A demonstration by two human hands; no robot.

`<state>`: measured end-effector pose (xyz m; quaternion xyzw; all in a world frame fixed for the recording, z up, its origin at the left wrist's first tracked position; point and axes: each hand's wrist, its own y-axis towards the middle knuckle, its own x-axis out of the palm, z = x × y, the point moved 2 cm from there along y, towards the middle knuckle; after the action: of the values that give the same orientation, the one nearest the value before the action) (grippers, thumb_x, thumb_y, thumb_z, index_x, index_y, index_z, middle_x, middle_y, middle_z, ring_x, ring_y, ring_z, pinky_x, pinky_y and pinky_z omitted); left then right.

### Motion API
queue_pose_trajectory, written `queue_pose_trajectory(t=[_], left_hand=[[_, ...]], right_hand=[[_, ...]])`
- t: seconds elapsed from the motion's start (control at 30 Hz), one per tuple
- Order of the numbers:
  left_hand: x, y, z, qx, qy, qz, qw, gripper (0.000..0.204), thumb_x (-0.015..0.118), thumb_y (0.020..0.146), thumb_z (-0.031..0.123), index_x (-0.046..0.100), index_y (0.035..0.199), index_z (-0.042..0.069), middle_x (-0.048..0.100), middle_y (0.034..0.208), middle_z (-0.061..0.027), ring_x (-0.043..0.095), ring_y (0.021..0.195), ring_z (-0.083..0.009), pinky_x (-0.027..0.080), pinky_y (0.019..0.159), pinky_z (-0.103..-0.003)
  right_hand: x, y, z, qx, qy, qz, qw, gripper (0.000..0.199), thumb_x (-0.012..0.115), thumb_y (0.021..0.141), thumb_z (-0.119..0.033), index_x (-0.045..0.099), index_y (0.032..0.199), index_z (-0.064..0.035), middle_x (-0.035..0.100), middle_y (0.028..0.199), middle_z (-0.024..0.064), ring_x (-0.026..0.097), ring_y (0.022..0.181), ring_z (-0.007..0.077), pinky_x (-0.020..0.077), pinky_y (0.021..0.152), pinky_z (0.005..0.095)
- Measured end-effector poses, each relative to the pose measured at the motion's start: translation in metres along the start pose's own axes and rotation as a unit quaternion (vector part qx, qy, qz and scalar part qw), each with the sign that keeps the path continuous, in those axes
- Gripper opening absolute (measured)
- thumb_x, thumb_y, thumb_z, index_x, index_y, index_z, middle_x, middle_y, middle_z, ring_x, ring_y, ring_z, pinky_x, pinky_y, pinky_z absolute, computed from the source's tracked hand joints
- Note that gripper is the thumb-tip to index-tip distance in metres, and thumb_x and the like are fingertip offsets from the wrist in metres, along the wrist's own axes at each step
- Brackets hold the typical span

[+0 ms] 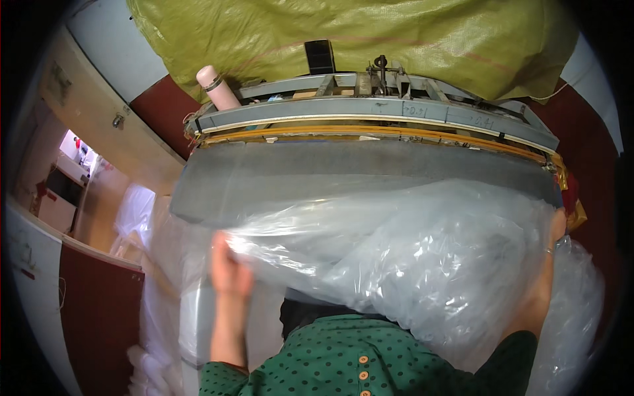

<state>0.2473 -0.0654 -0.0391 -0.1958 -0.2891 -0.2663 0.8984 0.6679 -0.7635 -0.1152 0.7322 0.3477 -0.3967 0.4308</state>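
A large, crumpled sheet of clear plastic film (436, 251) stretches between my hands, over a grey work surface (264, 168) and my lap. My left hand (231, 269), slightly blurred, is closed on the film's left part. At the right end of the surface, my right hand (556, 232) grips the film's other side, its fingers partly hidden; a ring shows on it. More loose film hangs down beyond both hands.
Behind the surface runs a long grey metal frame (317, 112) with orange-yellow strips. A pink bottle (218, 87) and a dark phone-like slab (319, 57) stand there. Yellow-green woven sheeting (396, 33) covers the back. At left is a door (105, 105) by an opening.
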Motion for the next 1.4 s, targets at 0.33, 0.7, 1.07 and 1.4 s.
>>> queue_pose_trajectory(t=[0.33, 0.7, 1.07, 1.4], left_hand=[[-0.107, -0.012, 0.016, -0.09, 0.51, -0.298, 0.802, 0.064, 0.073, 0.068, 0.022, 0.045, 0.122, 0.005, 0.05, 0.12, -0.0091, 0.047, 0.111, -0.0208, 0.037, 0.095, -0.031], [-0.071, 0.064, 0.135, 0.266, 0.14, 0.043, 0.953, 0.013, 0.047, 0.091, 0.015, 0.049, 0.102, 0.008, 0.055, 0.092, -0.002, 0.055, 0.083, -0.0138, 0.049, 0.071, -0.03], [0.062, 0.093, 0.147, 0.688, 0.615, -0.053, 0.382, 0.018, 0.063, 0.07, 0.0, 0.054, 0.086, 0.003, 0.054, 0.082, -0.0142, 0.051, 0.078, -0.0319, 0.042, 0.069, -0.04], [-0.065, 0.142, 0.048, 0.219, 0.736, -0.226, 0.599, 0.045, 0.065, 0.076, 0.021, 0.05, 0.115, 0.002, 0.051, 0.119, -0.0131, 0.043, 0.113, -0.0315, 0.03, 0.095, -0.045]], right_hand=[[0.001, -0.025, -0.044, 0.002, -0.079, 0.067, 0.995, 0.026, 0.045, 0.087, -0.026, 0.054, 0.094, -0.0023, 0.061, 0.095, 0.0198, 0.058, 0.09, 0.0375, 0.0456, 0.072, 0.0461], [0.016, -0.004, -0.012, -0.051, -0.005, 0.033, 0.998, 0.029, 0.043, 0.088, -0.029, 0.052, 0.091, -0.0017, 0.058, 0.094, 0.0204, 0.055, 0.089, 0.0388, 0.0411, 0.072, 0.0458], [0.017, -0.012, -0.018, -0.042, 0.065, 0.038, 0.996, 0.029, 0.042, 0.089, -0.029, 0.051, 0.089, -0.0011, 0.058, 0.092, 0.0209, 0.055, 0.085, 0.0393, 0.0405, 0.071, 0.0452], [0.004, -0.027, -0.041, -0.032, 0.033, 0.009, 0.999, 0.027, 0.041, 0.09, -0.027, 0.052, 0.089, -0.0013, 0.06, 0.086, 0.0191, 0.056, 0.08, 0.0375, 0.0412, 0.069, 0.0428]])
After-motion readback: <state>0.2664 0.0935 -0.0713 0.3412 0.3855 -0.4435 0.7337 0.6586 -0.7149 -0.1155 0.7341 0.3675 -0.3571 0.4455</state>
